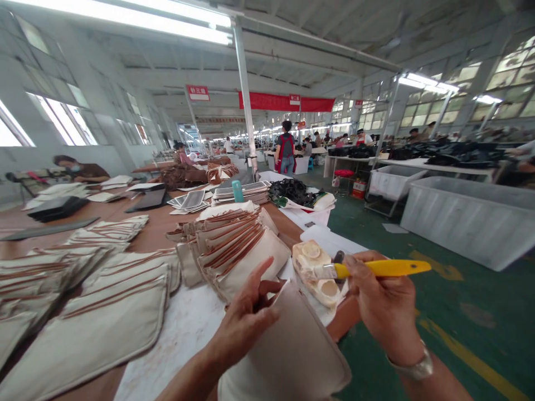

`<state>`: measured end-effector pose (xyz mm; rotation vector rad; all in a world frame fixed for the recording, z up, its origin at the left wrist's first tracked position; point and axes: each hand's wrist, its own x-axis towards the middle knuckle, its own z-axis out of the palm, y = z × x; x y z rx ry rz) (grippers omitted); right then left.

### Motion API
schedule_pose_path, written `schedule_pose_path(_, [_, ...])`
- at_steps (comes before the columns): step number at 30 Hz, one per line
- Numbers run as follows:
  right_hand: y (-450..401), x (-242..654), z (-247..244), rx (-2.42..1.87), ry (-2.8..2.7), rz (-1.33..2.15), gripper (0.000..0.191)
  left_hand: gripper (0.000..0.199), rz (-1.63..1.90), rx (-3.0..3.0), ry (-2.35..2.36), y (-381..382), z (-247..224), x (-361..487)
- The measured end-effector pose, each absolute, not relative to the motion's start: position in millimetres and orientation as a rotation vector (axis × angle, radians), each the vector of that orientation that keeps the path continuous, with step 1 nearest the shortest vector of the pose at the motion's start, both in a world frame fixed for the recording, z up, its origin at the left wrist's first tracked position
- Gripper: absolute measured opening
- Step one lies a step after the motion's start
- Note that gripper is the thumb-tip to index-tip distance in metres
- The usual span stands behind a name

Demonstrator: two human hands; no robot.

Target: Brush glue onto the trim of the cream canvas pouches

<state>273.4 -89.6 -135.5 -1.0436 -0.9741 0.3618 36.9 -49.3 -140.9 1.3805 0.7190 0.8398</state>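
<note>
My left hand (246, 314) pinches the upper corner of a beige panel or pouch (298, 342) with piped edges, which tilts toward me at the table's edge. In my right hand (384, 306) is a paintbrush (397, 268) with a yellow handle, held across my fingers with its tip pointing left. Its bristles are over a stained, cream-coloured glue container (311, 253) with round hollows; whether they touch it I cannot tell. A dark rounded knob (339, 257) shows beside the brush. Just beyond my left hand leans a fanned stack of beige pouches (251, 262) with brown edges.
More beige pouches (121, 312) lie in rows on the left over the brown tabletop (137, 223). A teal bottle (237, 191) stands on stacked panels behind. Black straps (292, 192) fill a bag. White bins (468, 217) stand on the green floor at right; people work farther back.
</note>
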Motion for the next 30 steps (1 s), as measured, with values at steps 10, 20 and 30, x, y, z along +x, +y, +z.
schedule_pose_path(10, [-126.9, 264.3, -133.1, -0.955, -0.871, 0.338, 0.020, 0.070, 0.925, 1.271, 0.832, -45.0, -141.4, 47.9])
schedule_pose_path(20, [-131.0, 286.4, -123.9, -0.828, -0.642, 0.616, 0.021, 0.064, 1.111, 2.059, 0.808, -55.5, -138.5, 33.7])
schedule_pose_path(30, [-131.8, 266.5, -117.0, -0.809, -0.851, 0.789, 0.018, 0.040, 1.065, 3.238, 0.028, -72.4, -96.7, 20.3])
